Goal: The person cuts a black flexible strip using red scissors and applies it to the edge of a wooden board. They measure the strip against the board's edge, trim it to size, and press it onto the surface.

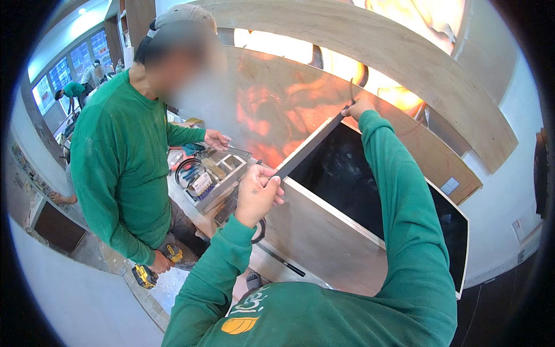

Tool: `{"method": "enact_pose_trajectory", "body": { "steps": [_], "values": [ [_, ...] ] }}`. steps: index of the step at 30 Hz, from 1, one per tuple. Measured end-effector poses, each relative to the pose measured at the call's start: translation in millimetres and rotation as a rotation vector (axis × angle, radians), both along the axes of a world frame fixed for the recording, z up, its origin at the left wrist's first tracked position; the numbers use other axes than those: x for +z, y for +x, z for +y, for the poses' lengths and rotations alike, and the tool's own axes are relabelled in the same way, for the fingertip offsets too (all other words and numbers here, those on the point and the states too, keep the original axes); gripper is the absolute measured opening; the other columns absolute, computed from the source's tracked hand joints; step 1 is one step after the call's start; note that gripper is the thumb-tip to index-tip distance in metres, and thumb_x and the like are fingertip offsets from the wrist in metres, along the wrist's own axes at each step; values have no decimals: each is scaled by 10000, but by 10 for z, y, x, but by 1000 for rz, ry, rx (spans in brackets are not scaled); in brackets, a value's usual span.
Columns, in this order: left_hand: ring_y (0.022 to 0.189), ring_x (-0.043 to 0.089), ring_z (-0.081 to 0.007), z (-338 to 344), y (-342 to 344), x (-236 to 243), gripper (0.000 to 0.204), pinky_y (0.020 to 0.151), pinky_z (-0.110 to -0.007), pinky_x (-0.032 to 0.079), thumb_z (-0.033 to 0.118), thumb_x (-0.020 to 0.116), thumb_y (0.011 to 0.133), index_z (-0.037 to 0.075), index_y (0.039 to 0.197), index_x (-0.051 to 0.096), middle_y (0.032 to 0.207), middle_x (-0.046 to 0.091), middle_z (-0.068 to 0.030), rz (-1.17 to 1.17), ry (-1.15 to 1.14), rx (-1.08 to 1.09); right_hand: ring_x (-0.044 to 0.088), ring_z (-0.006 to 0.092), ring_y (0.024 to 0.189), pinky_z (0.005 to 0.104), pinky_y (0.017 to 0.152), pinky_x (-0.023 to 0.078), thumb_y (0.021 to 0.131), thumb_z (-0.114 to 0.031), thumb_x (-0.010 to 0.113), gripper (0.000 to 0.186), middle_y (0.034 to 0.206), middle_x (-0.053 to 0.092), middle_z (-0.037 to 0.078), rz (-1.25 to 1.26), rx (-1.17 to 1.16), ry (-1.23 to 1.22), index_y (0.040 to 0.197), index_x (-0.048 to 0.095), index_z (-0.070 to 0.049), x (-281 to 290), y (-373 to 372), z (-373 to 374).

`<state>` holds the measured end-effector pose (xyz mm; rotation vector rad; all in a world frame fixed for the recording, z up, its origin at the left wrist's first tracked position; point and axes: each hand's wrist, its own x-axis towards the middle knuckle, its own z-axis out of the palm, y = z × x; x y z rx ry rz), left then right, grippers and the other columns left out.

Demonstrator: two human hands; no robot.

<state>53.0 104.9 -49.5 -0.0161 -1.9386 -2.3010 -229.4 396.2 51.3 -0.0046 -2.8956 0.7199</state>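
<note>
A long, thin, dark strip is stretched slantwise between my two hands. My left hand pinches its near end by the box's left corner. My right hand is closed on the strip farther up, and a thin curved tail sticks up past the fingers. Below the strip is a large wooden box with pale edges and a glossy black top panel. The strip runs along the panel's left edge; I cannot tell whether it touches.
At the left a co-worker in green holds a yellow-black cordless drill and a thin metal piece. A wooden tray of tools stands between us. Curved boards and glowing orange panels rise behind the box. A black-handled tool lies below.
</note>
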Motion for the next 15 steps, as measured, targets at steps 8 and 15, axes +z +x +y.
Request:
{"method": "enact_pose_trajectory", "body": {
  "steps": [8, 15],
  "values": [
    [543, 605, -111, -106, -199, 47, 146, 465, -252, 505, 51, 596, 940, -40, 1008, 504, 755, 661, -97, -55, 32, -55, 706, 302, 934, 410, 784, 549, 796, -200, 815, 337, 991, 734, 164, -198, -114, 82, 1046, 731, 9, -251, -450, -393],
    [534, 584, -103, -160, -252, -25, 175, 474, -254, 466, 92, 637, 923, -26, 987, 525, 705, 654, -73, -1, -146, -7, 692, 254, 867, 395, 717, 550, 756, -219, 850, 385, 954, 725, 137, -308, -187, 81, 1039, 722, 8, -169, -425, -477]
  ]
}}
